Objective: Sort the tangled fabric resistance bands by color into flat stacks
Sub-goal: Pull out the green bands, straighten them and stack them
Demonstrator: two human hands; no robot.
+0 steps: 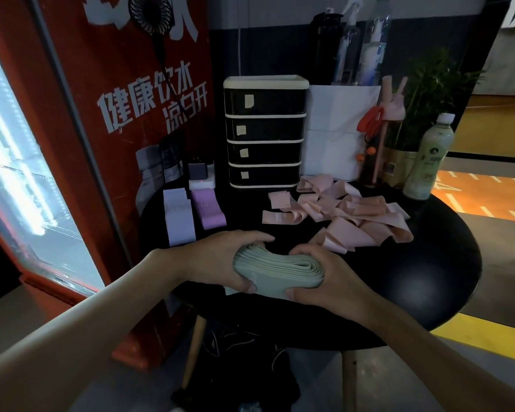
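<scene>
Round black table (428,278), tangled pink bands (348,212), pale lilac stack (179,217), purple stack (207,208), black drawer unit (265,132)

Dim scene overall. The lit fridge door (9,144) at far left blows out to white glare, the brightest light here. The black table (414,278) swallows detail, with a faint sheen at its right. Wide-angle bending curves the edges; the forearms smear soft near the bottom.

A round black bench (446,263) on pale wooden legs (194,346) stands beside a red drinks cooler (107,162), whose glass door (9,173) glows white into the dim room. At the bench's back edge, a black four-drawer cabinet (265,132) and a potted plant (428,93) sit before a dark wall (274,52). Orange court flooring (494,126) lies to the right.
</scene>
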